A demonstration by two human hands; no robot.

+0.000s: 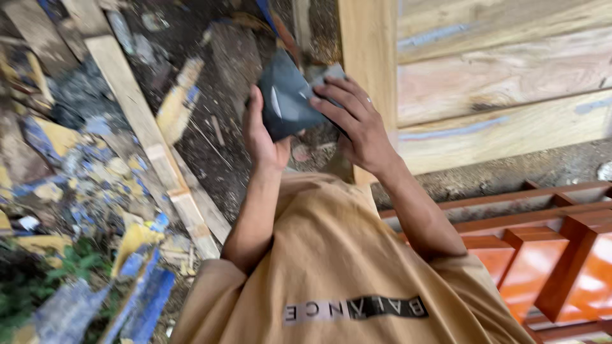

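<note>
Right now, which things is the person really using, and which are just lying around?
In use:
- dark grey sheet, folded, held in both hands
- left hand, under the sheet
- right hand, fingers on top of it

Lying about:
- long plank on the dirt
- blue and yellow scraps
- pale wooden boards
- orange wooden frame
- green weeds

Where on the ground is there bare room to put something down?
Bare dirt lies between the long pale plank and the upright wooden post, below both hands holding a dark folded sheet. Left of the plank, blue-and-yellow debris crowds the ground.
</note>
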